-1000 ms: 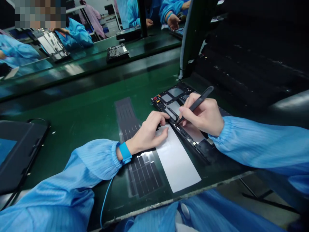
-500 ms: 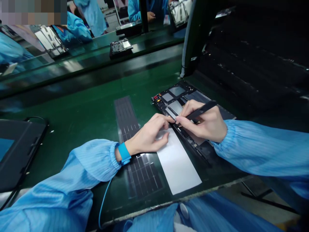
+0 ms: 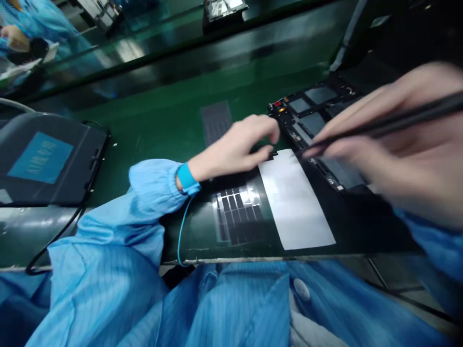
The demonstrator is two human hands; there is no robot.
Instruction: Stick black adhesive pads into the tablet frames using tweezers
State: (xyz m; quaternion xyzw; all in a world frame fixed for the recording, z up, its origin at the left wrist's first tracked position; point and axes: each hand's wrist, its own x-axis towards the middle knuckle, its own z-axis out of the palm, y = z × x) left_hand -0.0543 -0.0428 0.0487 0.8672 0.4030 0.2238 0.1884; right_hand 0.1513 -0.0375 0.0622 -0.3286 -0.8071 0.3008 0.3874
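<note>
My right hand (image 3: 408, 159), blurred by motion, grips slender black tweezers (image 3: 387, 120) whose tips point left toward a white paper strip (image 3: 298, 202). An opened tablet-like device (image 3: 311, 123) with grey blocks and small circuit parts lies partly behind this hand. My left hand (image 3: 238, 144) is at the upper left corner of the white strip, thumb and index finger apart and nothing clear between them. Small dark pieces sit on the strip's top edge beside the thumb. Under my left forearm runs a clear sheet (image 3: 237, 214) of black rectangular stickers, its middle hidden.
A dark case (image 3: 79, 159) with a blue label and a cable stands at the left. Behind a raised ledge, another device (image 3: 224, 7) rests and a co-worker's hand (image 3: 16, 38) shows. A blue cord (image 3: 183, 226) hangs from my left wristband over the table edge.
My right hand has lifted off the device with the tweezers, toward the camera and right. My left hand has drawn back from the device's edge. The view has shifted left and down.
</note>
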